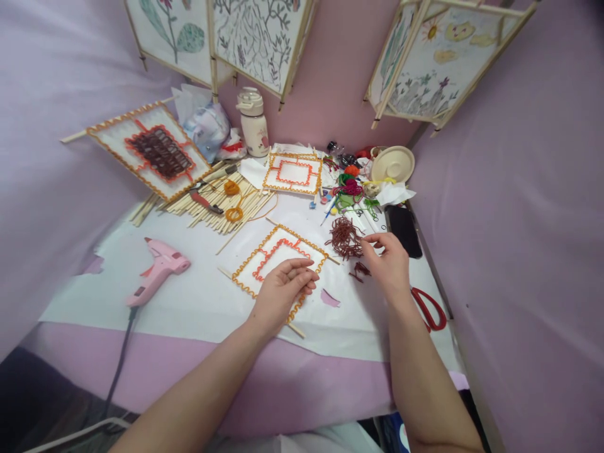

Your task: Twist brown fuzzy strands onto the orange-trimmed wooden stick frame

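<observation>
Right hand (387, 264) fingertips touching brown yarn pile (344, 238).

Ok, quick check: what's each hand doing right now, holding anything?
Left hand: open, palm down on the yarn-trimmed paper frame, gripping nothing.
Right hand: fingertips at the pile of brown yarn pieces; whether it pinches a strand cannot be told.

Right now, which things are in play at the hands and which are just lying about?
In play:
left hand resting on the panel
right hand at the brown yarn

Lying about:
glue gun
scissors
sticks
bottle
phone
</observation>
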`<act>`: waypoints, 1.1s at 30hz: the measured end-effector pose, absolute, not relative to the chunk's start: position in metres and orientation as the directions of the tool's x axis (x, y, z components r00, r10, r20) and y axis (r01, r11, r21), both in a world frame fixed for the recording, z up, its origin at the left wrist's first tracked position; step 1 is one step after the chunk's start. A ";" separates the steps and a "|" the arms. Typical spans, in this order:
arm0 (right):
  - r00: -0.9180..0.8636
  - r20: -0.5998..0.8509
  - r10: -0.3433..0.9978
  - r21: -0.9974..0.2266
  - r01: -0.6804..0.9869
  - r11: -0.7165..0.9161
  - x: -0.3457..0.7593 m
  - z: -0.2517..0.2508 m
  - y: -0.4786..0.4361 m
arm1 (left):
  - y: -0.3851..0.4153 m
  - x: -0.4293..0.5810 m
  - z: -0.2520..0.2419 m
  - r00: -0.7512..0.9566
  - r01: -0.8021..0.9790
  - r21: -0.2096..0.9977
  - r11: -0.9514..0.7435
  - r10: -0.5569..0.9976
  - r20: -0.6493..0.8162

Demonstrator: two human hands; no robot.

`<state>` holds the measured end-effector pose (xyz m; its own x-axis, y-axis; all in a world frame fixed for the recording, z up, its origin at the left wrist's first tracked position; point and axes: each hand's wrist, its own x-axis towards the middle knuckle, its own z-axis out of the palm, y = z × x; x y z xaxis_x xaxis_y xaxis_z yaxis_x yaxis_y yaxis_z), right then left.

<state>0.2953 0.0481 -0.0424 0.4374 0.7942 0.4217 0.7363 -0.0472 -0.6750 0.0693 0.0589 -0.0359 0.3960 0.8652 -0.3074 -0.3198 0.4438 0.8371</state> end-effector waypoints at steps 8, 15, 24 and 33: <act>0.487 0.426 0.763 -0.785 0.618 0.045 0.290 -0.028 0.044 | 0.060 0.069 -0.036 0.357 -0.267 0.869 0.416 0.881 -0.312; 0.472 0.408 0.781 -0.883 0.421 0.207 0.275 -0.028 0.043 | 0.062 0.065 -0.038 0.242 -0.143 0.976 0.163 0.962 -0.125; 0.105 0.327 0.939 -0.855 0.455 0.247 0.240 -0.030 0.038 | 0.069 0.069 -0.040 0.158 -0.076 0.997 0.009 0.987 0.003; -0.028 0.257 0.966 -0.879 0.409 0.246 0.231 -0.028 0.034 | 0.067 0.066 -0.039 0.264 -0.069 0.994 0.084 0.962 -0.062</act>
<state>0.2311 0.0338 -0.0277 -0.0283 0.9659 0.2575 0.4086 0.2463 -0.8789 0.0658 0.0671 -0.0389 0.2644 0.9624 -0.0624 -0.0694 0.0835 0.9941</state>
